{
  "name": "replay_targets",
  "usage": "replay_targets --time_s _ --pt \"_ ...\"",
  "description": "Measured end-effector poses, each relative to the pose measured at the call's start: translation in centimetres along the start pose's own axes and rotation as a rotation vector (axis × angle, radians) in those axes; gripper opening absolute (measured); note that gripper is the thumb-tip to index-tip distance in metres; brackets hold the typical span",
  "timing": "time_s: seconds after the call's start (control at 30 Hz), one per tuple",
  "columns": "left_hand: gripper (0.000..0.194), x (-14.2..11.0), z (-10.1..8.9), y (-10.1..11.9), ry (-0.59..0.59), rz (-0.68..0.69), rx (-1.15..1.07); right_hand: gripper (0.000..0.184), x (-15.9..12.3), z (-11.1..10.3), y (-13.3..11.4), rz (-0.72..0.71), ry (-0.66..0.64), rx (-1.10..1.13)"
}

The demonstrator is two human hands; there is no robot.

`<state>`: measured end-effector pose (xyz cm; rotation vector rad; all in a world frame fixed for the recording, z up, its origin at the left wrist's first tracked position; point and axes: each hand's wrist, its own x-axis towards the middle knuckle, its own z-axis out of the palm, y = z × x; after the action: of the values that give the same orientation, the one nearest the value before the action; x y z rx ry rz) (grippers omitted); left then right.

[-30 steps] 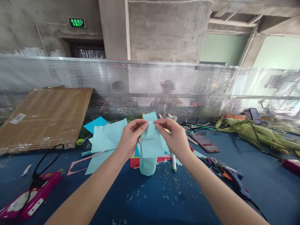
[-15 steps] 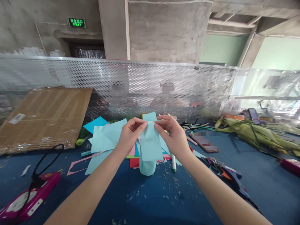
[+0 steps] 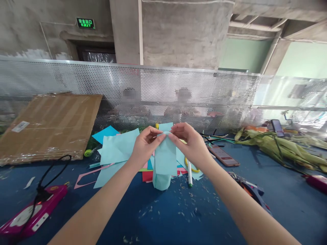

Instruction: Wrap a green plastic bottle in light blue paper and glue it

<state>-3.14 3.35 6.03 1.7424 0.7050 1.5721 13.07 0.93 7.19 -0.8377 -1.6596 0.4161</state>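
Observation:
Both hands hold a folded light-teal paper piece (image 3: 165, 163) upright above the blue table (image 3: 166, 214). My left hand (image 3: 144, 146) pinches its top left edge with thumb and fingers. My right hand (image 3: 190, 144) pinches the top right edge, its fingertips meeting those of the left hand. The bottom of the paper is rolled into a tube and rests near the table. Behind it lies a pile of coloured paper sheets (image 3: 117, 148) in teal, blue, red and pink.
A white marker (image 3: 189, 177) lies right of the paper; a phone (image 3: 223, 154) and corn husks (image 3: 281, 149) lie further right. A glue gun (image 3: 255, 195) is under my right forearm. A pink power strip (image 3: 33, 212) and cardboard (image 3: 48, 126) sit at left. Two people sit behind the perforated screen (image 3: 153, 98).
Both hands have moved slightly closer together at the top of the paper, the fingertips now touching. The view has shifted a little.

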Motion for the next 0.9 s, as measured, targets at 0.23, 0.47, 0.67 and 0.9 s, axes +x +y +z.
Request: replay_targets --time_s 0.23,0.47,0.67,0.9 --pt "0.051 1.2 -1.7 -3.0 0.070 -0.126 -0.056 0.025 0.3 -0.3 -0.5 0.025 -0.097 -0.171" --pt "0.067 -0.3 -3.8 -2.8 -0.660 -0.317 0.097 0.030 0.1 -0.6 1.1 0.249 0.099 0.303" --pt "0.044 -0.2 -3.2 -1.1 -0.644 -0.211 0.174 0.022 -1.0 -1.7 5.0 0.579 0.240 0.703" --pt "0.091 1.8 -6.6 -1.9 -0.301 -0.066 0.716 0.003 -8.2 -1.2 6.0 0.745 0.186 0.840"
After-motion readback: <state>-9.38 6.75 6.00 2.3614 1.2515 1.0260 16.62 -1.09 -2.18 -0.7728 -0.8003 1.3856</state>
